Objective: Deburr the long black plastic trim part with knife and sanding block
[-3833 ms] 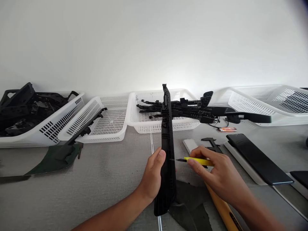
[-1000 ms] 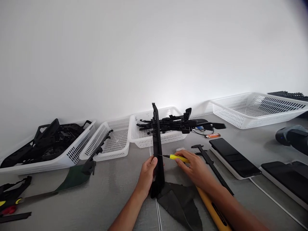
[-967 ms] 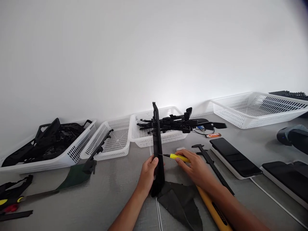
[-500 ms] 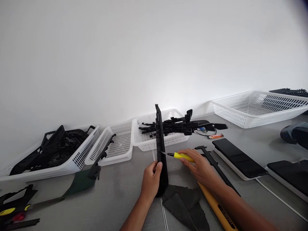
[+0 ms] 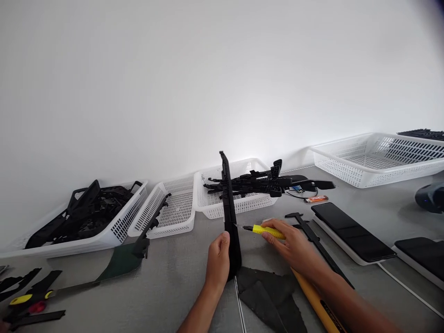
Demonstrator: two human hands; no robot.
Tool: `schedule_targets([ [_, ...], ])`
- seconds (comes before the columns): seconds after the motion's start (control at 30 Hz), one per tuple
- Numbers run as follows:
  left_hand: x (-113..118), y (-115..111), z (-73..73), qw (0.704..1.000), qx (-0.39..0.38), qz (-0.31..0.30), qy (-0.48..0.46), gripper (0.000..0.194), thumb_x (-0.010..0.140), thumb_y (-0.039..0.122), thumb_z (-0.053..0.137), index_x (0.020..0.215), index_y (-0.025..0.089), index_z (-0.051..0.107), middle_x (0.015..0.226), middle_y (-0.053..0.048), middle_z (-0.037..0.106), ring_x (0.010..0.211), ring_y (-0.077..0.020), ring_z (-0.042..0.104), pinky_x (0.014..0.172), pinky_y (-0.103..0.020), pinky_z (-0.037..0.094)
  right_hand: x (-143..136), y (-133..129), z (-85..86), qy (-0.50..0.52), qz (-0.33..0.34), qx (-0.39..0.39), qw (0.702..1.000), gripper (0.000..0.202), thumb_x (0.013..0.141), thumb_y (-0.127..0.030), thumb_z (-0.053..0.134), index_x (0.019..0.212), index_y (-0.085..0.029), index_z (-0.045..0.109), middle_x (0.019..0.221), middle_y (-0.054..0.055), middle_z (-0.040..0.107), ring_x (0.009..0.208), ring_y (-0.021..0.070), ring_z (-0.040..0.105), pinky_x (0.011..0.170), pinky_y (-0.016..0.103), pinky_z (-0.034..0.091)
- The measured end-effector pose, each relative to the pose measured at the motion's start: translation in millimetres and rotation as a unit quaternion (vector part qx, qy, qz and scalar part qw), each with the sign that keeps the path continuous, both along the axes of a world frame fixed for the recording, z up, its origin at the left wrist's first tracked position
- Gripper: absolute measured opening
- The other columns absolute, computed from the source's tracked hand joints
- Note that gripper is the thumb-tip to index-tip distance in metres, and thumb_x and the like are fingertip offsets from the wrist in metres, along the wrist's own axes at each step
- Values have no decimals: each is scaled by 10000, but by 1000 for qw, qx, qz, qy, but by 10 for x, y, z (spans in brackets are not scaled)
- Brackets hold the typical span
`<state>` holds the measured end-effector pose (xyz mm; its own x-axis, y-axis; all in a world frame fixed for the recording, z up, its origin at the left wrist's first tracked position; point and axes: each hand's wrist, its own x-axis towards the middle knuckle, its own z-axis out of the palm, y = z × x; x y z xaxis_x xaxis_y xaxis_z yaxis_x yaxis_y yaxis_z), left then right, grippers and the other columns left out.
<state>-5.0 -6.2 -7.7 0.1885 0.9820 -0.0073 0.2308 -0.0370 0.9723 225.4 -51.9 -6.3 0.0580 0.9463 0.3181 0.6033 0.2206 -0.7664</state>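
A long black plastic part (image 5: pixel 227 199) stands nearly upright in front of me, its wider lower end close to the table. My left hand (image 5: pixel 218 259) is closed round its lower left side, thumb on top. In my right hand (image 5: pixel 289 238) is a yellow utility knife (image 5: pixel 268 231), its blade pointing left. The blade tip is at the right edge of the black part; whether it touches is too small to tell. Beneath my right hand, a dark cloth (image 5: pixel 268 296) lies on the grey table (image 5: pixel 173 286).
Behind are white baskets (image 5: pixel 178 229) with black parts, and another white basket (image 5: pixel 374 178) at the back right. A black caliper (image 5: pixel 321 247), a phone (image 5: pixel 354 231) and a yellow-orange tool (image 5: pixel 317 303) lie right. A co-worker's hand is partly visible at lower left.
The view has shifted, so the baskets and tools appear slightly farther right. The black part's top leans a little more to the left. Both hands keep their holds.
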Motion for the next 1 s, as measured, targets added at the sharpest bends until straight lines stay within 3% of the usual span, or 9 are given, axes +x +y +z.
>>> schedule_targets([
  [0.3, 6, 23, -28, 998, -21, 28, -62, 665, 874, 869, 481, 670, 246, 372, 671, 38, 343, 654, -144, 300, 596, -287, 275, -61, -41, 86, -10, 47, -55, 997, 382, 1018, -580, 558, 1053, -249, 747, 1013, 60, 758, 927, 261, 691, 808, 356, 489],
  [0.57, 3, 25, -4, 995, -22, 40, -91, 695, 826, 899, 528, 640, 245, 383, 639, 45, 357, 626, -138, 302, 580, -282, 278, -55, -78, 150, -25, 69, -86, 994, 361, 1004, -559, 576, 1050, -255, 765, 1051, 48, 774, 947, 259, 694, 814, 351, 482],
  [0.83, -13, 44, -17, 992, -30, 52, -110, 660, 841, 860, 569, 678, 221, 594, 633, 5, 545, 685, -202, 528, 684, -313, 431, 11, -64, 135, -16, 70, -79, 994, 386, 1008, -576, 574, 1043, -245, 769, 1005, 40, 780, 904, 239, 700, 788, 328, 479],
  [1.0, -20, 45, -22, 992, -35, 54, -107, 659, 844, 855, 574, 714, 211, 626, 642, 0, 579, 695, -207, 558, 687, -311, 447, 8, -63, 132, -39, 50, -39, 997, 323, 989, -522, 610, 1032, -242, 765, 1046, 54, 783, 967, 261, 710, 875, 358, 506],
])
